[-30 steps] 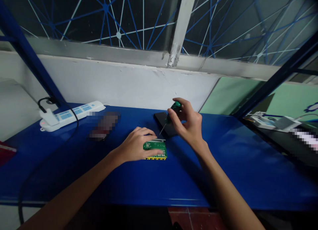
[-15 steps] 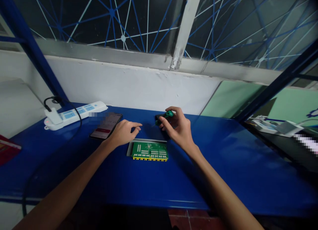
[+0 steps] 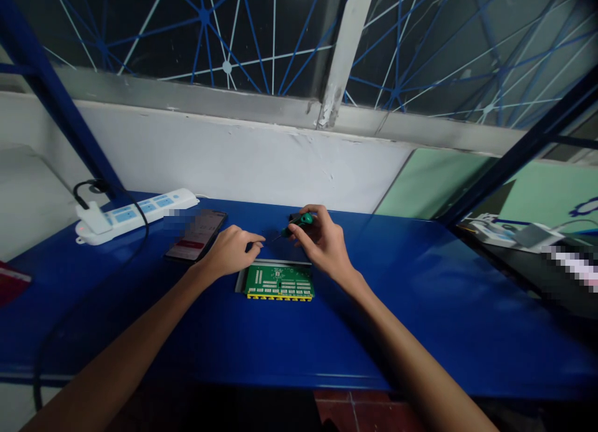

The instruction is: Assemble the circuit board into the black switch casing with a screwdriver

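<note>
Head view, only one. Centre of frame: green circuit board (image 3: 280, 281) lying flat on the blue worktop (image 3: 420, 307), yellow connectors (image 3: 279, 297) along its near edge, grey metal plate (image 3: 240, 281) showing at its left and far edges. Right hand (image 3: 324, 242), just above and right of the board, curled round a green-handled screwdriver (image 3: 305, 219); thin shaft points lower left, toward the other hand. Left hand (image 3: 233, 248), upper left of the board: index finger and thumb extended, tips close together near the shaft end. Can't tell if they pinch something small. Neither hand appears to touch the board.

Progress: board and plate sit together, tool in hand but off the board. Looks mid-way through screw work, my judgement; no screw can be made out, so can't tell which fixings are done or left.

Left of centre: phone (image 3: 202, 233), screen lit, partly pixelated. Upper left: white power strip (image 3: 180, 200) with blue socket panels, a white plug-in adapter (image 3: 94, 220) and a black cable (image 3: 146, 217).

Writing: none readable. Phone text blurred, board markings too small, no brand legible on screwdriver or strip.
</note>
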Motion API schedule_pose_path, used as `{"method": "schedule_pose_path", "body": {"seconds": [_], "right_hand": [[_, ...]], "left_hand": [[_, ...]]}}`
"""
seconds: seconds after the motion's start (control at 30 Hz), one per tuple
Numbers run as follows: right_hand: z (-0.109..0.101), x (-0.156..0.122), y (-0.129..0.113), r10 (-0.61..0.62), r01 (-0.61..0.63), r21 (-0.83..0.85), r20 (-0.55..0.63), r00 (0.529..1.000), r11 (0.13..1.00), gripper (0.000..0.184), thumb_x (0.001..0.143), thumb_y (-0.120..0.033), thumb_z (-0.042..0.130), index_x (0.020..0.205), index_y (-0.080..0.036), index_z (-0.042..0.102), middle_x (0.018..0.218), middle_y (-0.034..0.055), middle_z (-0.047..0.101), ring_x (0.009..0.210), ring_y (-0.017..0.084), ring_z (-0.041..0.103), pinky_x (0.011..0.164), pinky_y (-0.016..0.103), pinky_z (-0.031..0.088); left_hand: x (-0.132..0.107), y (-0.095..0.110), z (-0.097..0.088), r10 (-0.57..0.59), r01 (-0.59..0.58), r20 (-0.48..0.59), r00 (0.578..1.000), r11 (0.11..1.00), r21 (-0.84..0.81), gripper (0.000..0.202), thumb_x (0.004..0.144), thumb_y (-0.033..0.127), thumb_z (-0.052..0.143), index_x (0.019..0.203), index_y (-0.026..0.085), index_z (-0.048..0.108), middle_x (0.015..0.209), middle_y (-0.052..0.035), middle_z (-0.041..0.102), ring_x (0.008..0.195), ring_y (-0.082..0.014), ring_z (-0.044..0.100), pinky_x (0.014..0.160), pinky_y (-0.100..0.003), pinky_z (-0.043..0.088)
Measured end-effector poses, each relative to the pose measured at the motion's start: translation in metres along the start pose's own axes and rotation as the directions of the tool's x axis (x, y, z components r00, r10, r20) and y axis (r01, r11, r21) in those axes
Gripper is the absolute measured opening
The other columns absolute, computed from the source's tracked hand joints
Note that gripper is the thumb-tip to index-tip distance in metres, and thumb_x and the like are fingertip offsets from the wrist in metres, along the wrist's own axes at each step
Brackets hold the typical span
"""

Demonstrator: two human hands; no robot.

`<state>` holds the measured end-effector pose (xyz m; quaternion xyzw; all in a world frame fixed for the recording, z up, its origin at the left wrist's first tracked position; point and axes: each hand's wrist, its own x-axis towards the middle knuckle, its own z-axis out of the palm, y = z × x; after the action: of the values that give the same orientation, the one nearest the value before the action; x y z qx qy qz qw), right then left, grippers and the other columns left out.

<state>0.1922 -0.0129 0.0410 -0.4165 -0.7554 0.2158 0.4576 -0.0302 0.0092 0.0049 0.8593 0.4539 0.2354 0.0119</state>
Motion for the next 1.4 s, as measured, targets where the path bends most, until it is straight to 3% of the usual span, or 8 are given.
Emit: {"method": "schedule_pose_path", "body": {"seconds": [0.23,0.8,1.07,1.4], "right_hand": [[0.002,-0.001,-0.001,-0.003,0.003,0.04,-0.001,1.0,0.999,0.03,0.089,-0.039,0.056,0.109,-0.021,0.045,0.078,0.0038,0.07,0.063,0.016,0.068,0.055,0.027,0.051],[0.0,0.001,0.0,0.016,-0.011,0.113,-0.046,0.999,0.994,0.032,0.087,-0.039,0.061,0.109,-0.023,0.045,0.084,0.0041,0.07,0.063,0.016,0.067,0.055,0.03,0.054],[-0.003,0.004,0.0,0.034,-0.004,0.223,-0.132,0.991,0.975,0.036,0.084,-0.043,0.063,0.107,-0.024,0.044,0.081,0.002,0.069,0.064,0.017,0.068,0.054,0.031,0.056],[-0.002,0.004,-0.004,0.033,0.002,0.267,-0.126,0.991,0.964,0.035,0.084,-0.042,0.063,0.107,-0.024,0.044,0.083,0.0024,0.069,0.065,0.018,0.069,0.053,0.031,0.058]], "left_hand": [[0.0,0.004,-0.003,-0.053,0.053,0.067,0.996,0.999,-0.005,0.037,0.083,0.022,0.044,0.102,0.017,0.076,0.093,-0.0058,0.076,0.086,-0.025,0.071,0.081,-0.038,0.052],[-0.001,-0.004,0.003,-0.015,0.015,-0.015,1.0,1.0,-0.004,0.037,0.081,0.02,0.046,0.102,0.019,0.076,0.094,-0.0056,0.076,0.085,-0.0252,0.071,0.082,-0.04,0.053],[0.001,-0.008,0.003,-0.024,0.017,-0.078,0.997,0.996,-0.083,0.03,0.081,0.041,0.063,0.098,0.02,0.076,0.099,-0.0081,0.075,0.093,-0.0257,0.069,0.083,-0.038,0.052],[0.003,-0.006,0.005,0.006,-0.02,-0.132,0.991,0.995,-0.102,0.017,0.084,0.027,0.06,0.082,0.021,0.076,0.087,-0.003,0.076,0.082,-0.0216,0.07,0.075,-0.034,0.052]]}}
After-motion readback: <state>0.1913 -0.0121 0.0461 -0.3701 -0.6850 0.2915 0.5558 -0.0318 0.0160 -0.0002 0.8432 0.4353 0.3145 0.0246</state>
